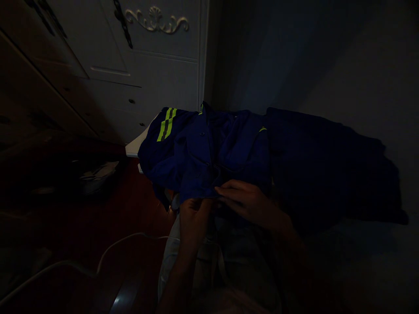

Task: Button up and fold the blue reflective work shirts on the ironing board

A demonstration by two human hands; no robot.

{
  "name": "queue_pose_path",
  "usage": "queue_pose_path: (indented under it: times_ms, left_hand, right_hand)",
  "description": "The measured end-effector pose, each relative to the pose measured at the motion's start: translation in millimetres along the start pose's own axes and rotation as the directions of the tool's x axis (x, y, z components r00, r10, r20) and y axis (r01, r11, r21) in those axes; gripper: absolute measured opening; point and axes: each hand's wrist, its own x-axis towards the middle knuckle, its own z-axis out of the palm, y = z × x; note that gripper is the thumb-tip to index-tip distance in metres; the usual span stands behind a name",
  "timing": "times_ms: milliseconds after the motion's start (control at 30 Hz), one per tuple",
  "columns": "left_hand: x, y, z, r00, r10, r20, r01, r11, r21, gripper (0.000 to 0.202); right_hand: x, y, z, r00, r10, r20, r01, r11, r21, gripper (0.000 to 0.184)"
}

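A dark blue work jacket [209,148] with yellow-green reflective stripes [166,123] lies spread over a white board [135,146] in a dim room. My left hand [193,216] pinches the jacket's near hem, fingers closed on the cloth. My right hand [244,200] rests beside it on the same hem, fingers together and pressed onto the fabric. The two hands almost touch at the hem's edge.
A white wardrobe [131,65] with carved trim stands behind on the left. More dark cloth [327,165] spreads to the right. A white cable [124,242] curves over the reddish floor [98,226] at lower left. Dim clutter [94,174] lies at the left.
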Motion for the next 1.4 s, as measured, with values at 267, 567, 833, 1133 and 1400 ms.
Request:
queue_pose_path:
  times_ms: [267, 567, 833, 1133, 1400]
  left_hand:
    - [-1.8, 2.8, 4.3, 1.0, 0.006, -0.017, -0.006, 1.0, 0.008, 0.015]
    - [4.2, -1.1, -2.1, 0.993, 0.052, 0.108, -0.05, 0.998, -0.024, 0.014]
    - [13.1, -12.3, -8.9, 0.985, -0.063, 0.159, 0.076, 0.994, -0.074, 0.021]
    - [7.5, -11.4, -5.8, 0.991, -0.059, 0.122, 0.068, 0.995, -0.072, 0.029]
    - [1.7, -16.2, -7.0, 0.994, -0.076, 0.078, 0.083, 0.993, -0.089, 0.023]
  right_hand:
    - [5.6, 1.6, 4.3, 0.997, 0.035, -0.063, -0.038, 0.998, -0.041, 0.025]
    - [7.0, 7.1, 9.3, 0.852, 0.521, 0.045, -0.494, 0.773, 0.399, 0.022]
    - [12.9, 9.4, 10.1, 0.822, 0.559, 0.112, -0.548, 0.721, 0.425, 0.022]
    - [12.1, 5.5, 12.8, 0.881, 0.473, 0.005, -0.434, 0.805, 0.404, 0.017]
    - [3.9, -3.4, 9.1, 0.937, 0.341, -0.08, -0.289, 0.882, 0.372, 0.013]
